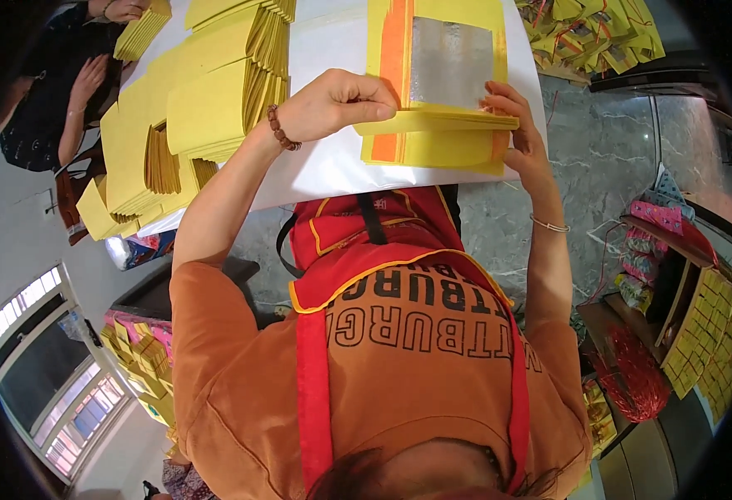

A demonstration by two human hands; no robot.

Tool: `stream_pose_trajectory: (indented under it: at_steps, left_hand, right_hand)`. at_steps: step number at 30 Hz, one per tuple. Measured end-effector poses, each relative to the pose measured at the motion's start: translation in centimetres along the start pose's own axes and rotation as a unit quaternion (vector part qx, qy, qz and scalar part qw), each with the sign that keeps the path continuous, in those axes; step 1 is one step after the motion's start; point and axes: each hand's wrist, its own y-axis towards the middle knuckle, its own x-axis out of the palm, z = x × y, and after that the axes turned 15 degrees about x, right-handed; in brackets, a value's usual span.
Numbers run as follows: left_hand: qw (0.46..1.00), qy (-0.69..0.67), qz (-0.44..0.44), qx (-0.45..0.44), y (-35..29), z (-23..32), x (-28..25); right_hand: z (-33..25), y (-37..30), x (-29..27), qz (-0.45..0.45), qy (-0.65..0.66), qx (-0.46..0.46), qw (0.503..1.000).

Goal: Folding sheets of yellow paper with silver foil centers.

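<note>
A yellow paper sheet (458, 148) with an orange strip (393, 50) and a silver-grey rectangle (458, 67) lies at the table's near edge. Across it runs a raised, folded-over band of the same yellow paper. My left hand (333, 104) is closed in a pinch on the band's left end, thumb and curled forefinger together. At the other end, my right hand (524, 137) holds the band, with its fingers over the far side and its thumb on the near side. Whether the band is one layer or several, I cannot tell.
Stacks of folded yellow paper (208, 104) cover the table's left side, on a white table cover (324, 42). Another person's hand (91, 79) rests beside them. More yellow paper pieces with red strings (591, 33) lie at the far right.
</note>
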Motion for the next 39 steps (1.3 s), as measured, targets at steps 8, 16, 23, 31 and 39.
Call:
stream_pose_trajectory:
  at_steps: [8, 16, 23, 31, 39]
  left_hand:
    - [1.000, 0.005, 0.016, 0.010, 0.0, -0.4, 0.2]
    - [1.000, 0.012, 0.020, -0.008, 0.2, -0.1, 0.2]
    - [1.000, 0.000, 0.030, -0.003, 0.1, -0.4, 0.3]
    - [1.000, -0.002, 0.025, 0.005, -0.1, -0.5, 0.2]
    - [0.998, -0.035, 0.031, 0.030, -0.6, -0.6, 0.1]
  right_hand:
    - [-0.5, -0.1, 0.1, -0.016, 0.033, -0.005, 0.999]
    - [-0.2, 0.0, 1.0, 0.054, -0.009, 0.007, 0.998]
    - [-0.1, 0.1, 1.1, 0.059, -0.026, -0.005, 0.998]
    - [-0.1, 0.1, 1.1, 0.065, -0.032, -0.010, 0.997]
    - [0.2, 0.4, 1.1, 0.084, -0.037, -0.041, 0.995]
